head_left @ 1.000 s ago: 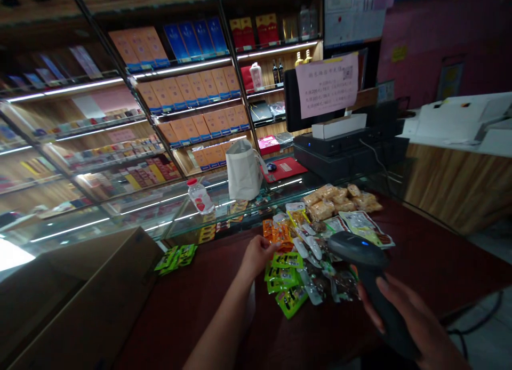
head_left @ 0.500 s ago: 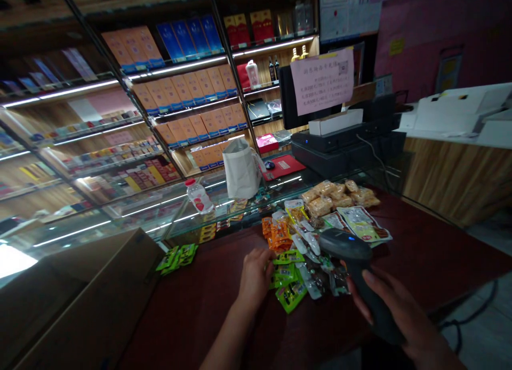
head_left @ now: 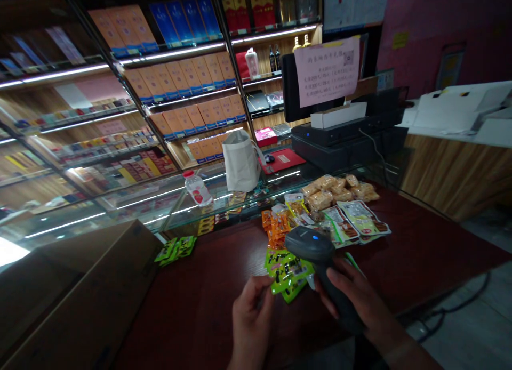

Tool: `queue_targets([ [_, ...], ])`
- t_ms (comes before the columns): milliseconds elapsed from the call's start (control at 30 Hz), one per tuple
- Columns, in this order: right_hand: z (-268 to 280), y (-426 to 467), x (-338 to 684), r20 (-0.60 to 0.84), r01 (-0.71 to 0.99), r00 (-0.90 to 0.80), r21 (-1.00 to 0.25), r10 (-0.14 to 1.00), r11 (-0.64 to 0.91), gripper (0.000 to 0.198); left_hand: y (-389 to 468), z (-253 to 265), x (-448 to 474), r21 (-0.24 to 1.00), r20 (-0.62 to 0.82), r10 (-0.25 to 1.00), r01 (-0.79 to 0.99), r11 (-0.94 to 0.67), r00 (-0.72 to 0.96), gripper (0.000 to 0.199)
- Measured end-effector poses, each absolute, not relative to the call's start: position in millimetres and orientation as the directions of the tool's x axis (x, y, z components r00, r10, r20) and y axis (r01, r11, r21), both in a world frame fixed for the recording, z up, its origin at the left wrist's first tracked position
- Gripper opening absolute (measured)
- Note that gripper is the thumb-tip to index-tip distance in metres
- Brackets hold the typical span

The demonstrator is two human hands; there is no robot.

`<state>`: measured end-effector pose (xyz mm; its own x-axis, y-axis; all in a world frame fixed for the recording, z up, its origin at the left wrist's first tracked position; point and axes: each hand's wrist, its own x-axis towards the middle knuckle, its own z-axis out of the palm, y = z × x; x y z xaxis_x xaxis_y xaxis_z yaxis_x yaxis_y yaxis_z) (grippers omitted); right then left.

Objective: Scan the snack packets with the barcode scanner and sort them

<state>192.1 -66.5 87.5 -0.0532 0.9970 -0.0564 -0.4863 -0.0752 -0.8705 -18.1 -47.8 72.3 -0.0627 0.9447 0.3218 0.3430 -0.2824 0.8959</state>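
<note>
My right hand (head_left: 352, 290) is wrapped round the handle of a dark barcode scanner (head_left: 310, 244), whose head hangs over the snack packets with a small blue light showing. With thumb and fingers my left hand (head_left: 253, 300) pinches the near corner of a green snack packet (head_left: 286, 276). More green packets lie under and behind it, partly covered. Just beyond are orange snack packets (head_left: 276, 226). The scanner and right hand hide part of the heap. Farther right lie flat green-and-white food pouches (head_left: 362, 219) and clear-wrapped tan snacks (head_left: 326, 191).
An open cardboard box (head_left: 100, 284) stands at the left, with a small green pile of packets (head_left: 176, 250) beside it. Behind, a glass counter (head_left: 224, 212) holds a bottle (head_left: 197, 188) and a white bag (head_left: 241, 165). A monitor (head_left: 290, 90) stands at the back right.
My left hand has come nearer and now pinches a green packet's corner. The scanner has moved left, over the green packets.
</note>
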Motion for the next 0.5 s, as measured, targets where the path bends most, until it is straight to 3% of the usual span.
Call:
queue_targets([
  [267,88,-66,191,0.001,-0.444,-0.099,-0.895,0.995,-0.043,0.036,-62,93,-21,0.886,0.346,0.938,0.337,-0.318,-0.025,0.021],
  [500,90,-67,189,-0.012,-0.425,-0.105,-0.904,0.994,-0.056,0.038,-50,86,-15,0.973,0.173,0.975,0.176,-0.148,-0.139,0.020],
])
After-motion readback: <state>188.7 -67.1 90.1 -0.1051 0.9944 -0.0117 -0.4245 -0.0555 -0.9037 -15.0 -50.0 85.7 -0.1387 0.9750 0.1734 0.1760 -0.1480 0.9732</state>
